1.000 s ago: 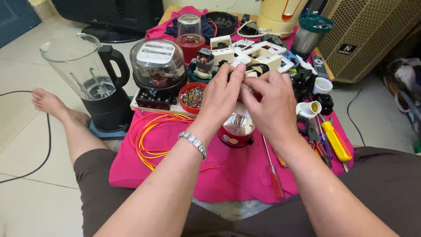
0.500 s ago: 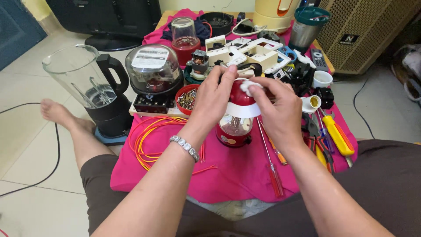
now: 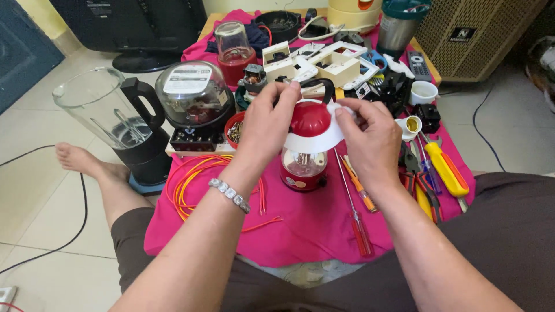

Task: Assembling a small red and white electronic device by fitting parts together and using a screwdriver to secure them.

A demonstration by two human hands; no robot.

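Both hands close on a small red lantern [image 3: 304, 156] at the centre of the frame, standing upright on a pink cloth [image 3: 312, 222]. The left hand [image 3: 267, 118] grips the left side of its red-and-white top; the right hand [image 3: 370, 138] pinches the white rim on the right. Orange wires [image 3: 193, 179] coil at lower left of the lantern, screwdrivers [image 3: 355, 202] lie just right of it, and a blender jug [image 3: 113, 124] stands at the left of the frame.
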